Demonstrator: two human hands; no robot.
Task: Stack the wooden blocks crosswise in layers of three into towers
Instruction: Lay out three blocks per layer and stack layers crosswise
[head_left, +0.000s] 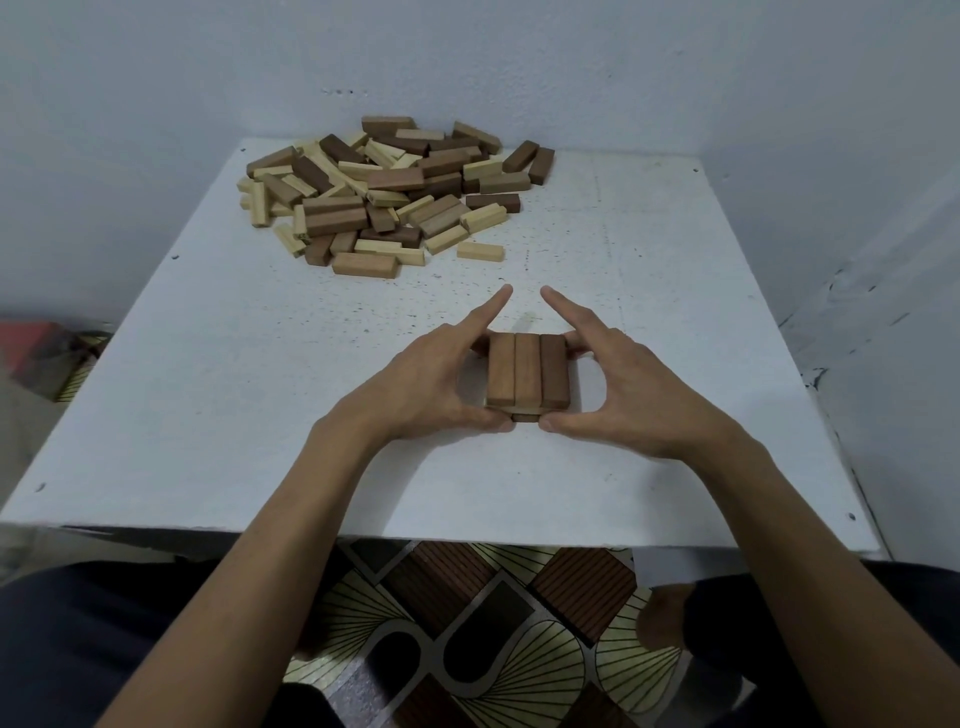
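Note:
A short tower of wooden blocks (527, 370) stands on the white table (260, 415), near its front middle. Its top layer is three brown blocks side by side, pointing away from me; a paler layer lies crosswise beneath, and another block end shows under that. My left hand (431, 384) presses against the tower's left side, thumb at the front corner, index finger stretched forward. My right hand (618, 389) mirrors it on the right side. Both hands squeeze the tower between them. A loose heap of light and dark wooden blocks (384, 192) lies at the table's far left.
The table sits in a corner, with pale walls behind (467, 62) and to the right. A patterned floor mat (467, 623) shows below the front edge between my knees. Some coloured items lie on the floor at the far left (47, 358).

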